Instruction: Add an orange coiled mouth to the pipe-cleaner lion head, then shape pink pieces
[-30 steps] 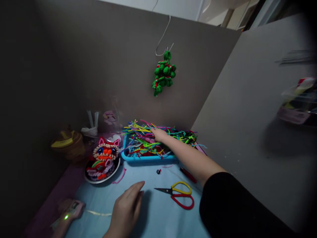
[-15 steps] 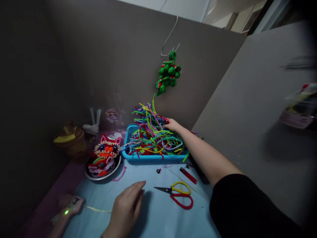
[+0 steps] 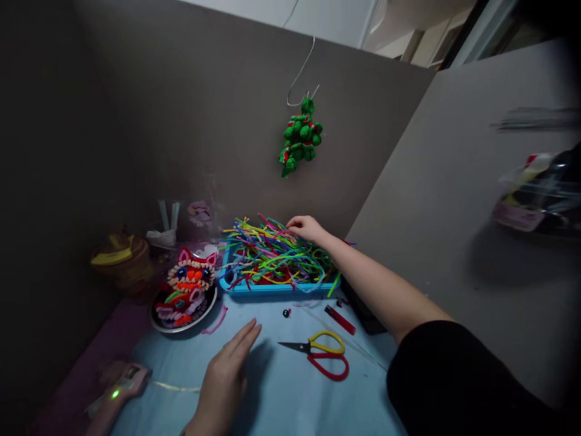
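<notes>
A person's right hand point(image 3: 308, 229) reaches over the back of a blue tray point(image 3: 272, 291), fingers curled down at the heaped stems point(image 3: 272, 254); whether they pinch any cannot be told. The stems fill the tray, in front of and to the left of that hand. Most lie lengthwise across it, left to right, in a loose tangle; at the back left, tips poke out away from the hand. One green stem point(image 3: 334, 285) angles over the front rim, toward the person. The right forearm crosses the tray's right end, above a dark object point(image 3: 363, 309).

The left hand point(image 3: 226, 369), open and holding nothing, is low over the blue cloth point(image 3: 295, 399), fingers extended forward and right. Just right of its fingertips, scissors point(image 3: 309, 349) point their blades at it, handles away. Beyond them are a red tool point(image 3: 340, 320) and a small black bead point(image 3: 287, 313), between that hand and the tray. Ahead and left of the left hand sits a bowl point(image 3: 179, 330) of bright figures point(image 3: 193, 275); directly left, a glue gun point(image 3: 131, 381) glows green. A green ornament point(image 3: 300, 134) hangs above the right hand.
</notes>
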A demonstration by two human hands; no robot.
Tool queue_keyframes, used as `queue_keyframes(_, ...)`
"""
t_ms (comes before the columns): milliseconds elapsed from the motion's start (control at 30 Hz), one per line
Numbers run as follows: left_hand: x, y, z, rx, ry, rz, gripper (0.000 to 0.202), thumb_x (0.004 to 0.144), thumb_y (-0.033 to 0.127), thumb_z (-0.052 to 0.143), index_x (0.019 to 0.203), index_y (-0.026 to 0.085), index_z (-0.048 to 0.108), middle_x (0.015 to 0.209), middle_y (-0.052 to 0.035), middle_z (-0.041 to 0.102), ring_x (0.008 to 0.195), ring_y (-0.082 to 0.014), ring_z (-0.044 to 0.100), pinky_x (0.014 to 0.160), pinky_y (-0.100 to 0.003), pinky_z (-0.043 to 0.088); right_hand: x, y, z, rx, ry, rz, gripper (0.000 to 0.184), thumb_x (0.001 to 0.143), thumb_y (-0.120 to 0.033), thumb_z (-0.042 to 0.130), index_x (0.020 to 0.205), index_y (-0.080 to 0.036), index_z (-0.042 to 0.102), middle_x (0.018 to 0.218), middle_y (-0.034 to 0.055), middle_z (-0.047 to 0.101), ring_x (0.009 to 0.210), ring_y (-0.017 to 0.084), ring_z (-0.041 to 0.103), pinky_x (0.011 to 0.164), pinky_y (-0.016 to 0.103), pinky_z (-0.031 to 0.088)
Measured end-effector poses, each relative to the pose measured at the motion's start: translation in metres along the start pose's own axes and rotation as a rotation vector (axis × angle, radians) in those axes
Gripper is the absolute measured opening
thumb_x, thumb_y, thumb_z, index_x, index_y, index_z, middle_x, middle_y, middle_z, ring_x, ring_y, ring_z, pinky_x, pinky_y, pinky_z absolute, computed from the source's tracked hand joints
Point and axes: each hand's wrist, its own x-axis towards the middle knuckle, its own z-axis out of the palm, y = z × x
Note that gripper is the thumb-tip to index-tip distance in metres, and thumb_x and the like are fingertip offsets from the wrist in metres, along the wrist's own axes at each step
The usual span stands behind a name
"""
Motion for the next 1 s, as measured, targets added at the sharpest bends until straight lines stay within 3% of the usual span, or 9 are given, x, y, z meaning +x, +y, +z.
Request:
queue_keyframes(167,-0.003,-0.005,0.004,-0.003,-0.026,-0.042,0.08,0.06,-0.011,0.035,0.128,0.023,0.061,0.144,-0.0115,0.054,0.124,-0.0259,0.059,0.092,-0.039,0.057,-0.009,-0.038,0.026,-0.15,-0.166,-0.12,0.016,0.08,-0.017,0.063,0.088,-0.019,0.077,0.087,0.0014,0.076,0.084,0.016,0.067,0.078,0.023,0.047)
queue_keyframes(333,-0.006,-0.005,0.009,0.092,-0.004,-0.082,0.078,0.067,-0.012,0.038,0.133,0.026,0.055,0.156,-0.0126,0.036,0.144,-0.0375,0.03,0.099,-0.058,0.05,-0.011,-0.053,0.052,-0.336,-0.243,-0.112,0.023,0.077,-0.013,0.062,0.094,-0.021,0.076,0.098,0.0052,0.076,0.092,0.02,0.068,0.079,0.025,0.048)
queue_keyframes(533,-0.006,0.0,0.009,0.109,-0.039,-0.051,0.061,0.079,-0.007,0.043,0.13,0.023,0.056,0.149,-0.017,0.044,0.141,-0.0348,0.038,0.097,-0.054,0.052,-0.01,-0.049,0.065,-0.473,-0.207,-0.037,0.023,0.082,-0.025,0.062,0.102,-0.022,0.073,0.109,0.0113,0.073,0.101,0.026,0.066,0.084,0.032,0.049)
queue_keyframes(700,-0.004,0.001,0.008,0.086,-0.018,-0.045,0.048,0.083,0.0,0.045,0.123,0.022,0.06,0.141,-0.0157,0.054,0.132,-0.0329,0.05,0.092,-0.05,0.056,-0.004,-0.038,0.058,-0.461,-0.121,0.014,0.019,0.082,-0.023,0.06,0.094,-0.02,0.075,0.104,0.0118,0.073,0.095,0.025,0.066,0.078,0.029,0.048)
queue_keyframes(833,-0.001,0.004,0.006,0.09,-0.026,-0.063,0.048,0.085,0.003,0.046,0.128,0.022,0.057,0.14,-0.0158,0.055,0.128,-0.031,0.054,0.092,-0.047,0.056,0.001,-0.031,0.037,-0.367,-0.027,0.027,0.023,0.086,-0.031,0.057,0.083,-0.021,0.078,0.082,0.0043,0.072,0.078,0.018,0.064,0.069,0.023,0.045)
queue_keyframes(1000,0.002,0.006,0.002,0.089,-0.036,-0.062,0.051,0.087,0.007,0.048,0.136,0.022,0.051,0.14,-0.016,0.056,0.125,-0.0281,0.057,0.093,-0.043,0.056,-0.003,-0.034,0.011,-0.222,0.112,-0.047,0.025,0.086,-0.032,0.059,0.076,-0.018,0.077,0.077,0.0018,0.066,0.074,0.014,0.06,0.068,0.022,0.042)
